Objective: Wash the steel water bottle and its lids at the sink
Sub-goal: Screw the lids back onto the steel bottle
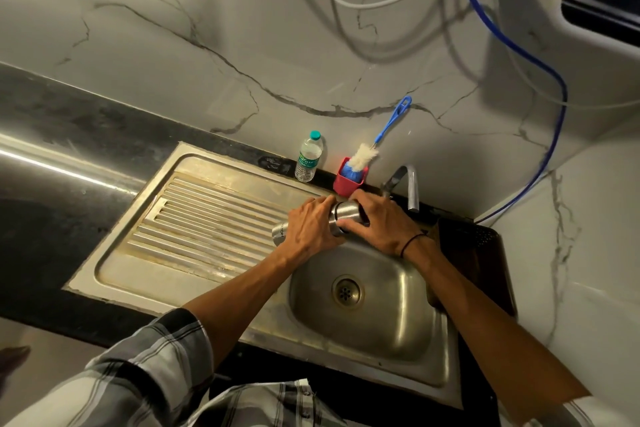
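Note:
The steel water bottle (281, 231) lies almost level above the far rim of the sink basin (388, 315). My left hand (311, 227) grips its body, hiding the middle; the lower end pokes out to the left. My right hand (381, 218) is wrapped round the steel lid (346, 213) at the bottle's top end, fingers curled over it and thumb underneath. The lid sits against the bottle's neck. The tap (410, 189) stands just behind my right hand, and no water is visible.
A ribbed steel drainboard (207, 218) lies left of the basin. Behind the sink stand a clear plastic bottle (309, 156) and a red cup (348, 180) holding a blue-handled bottle brush (389, 121). Hoses hang on the marble wall. Dark counter (69, 149) stretches left.

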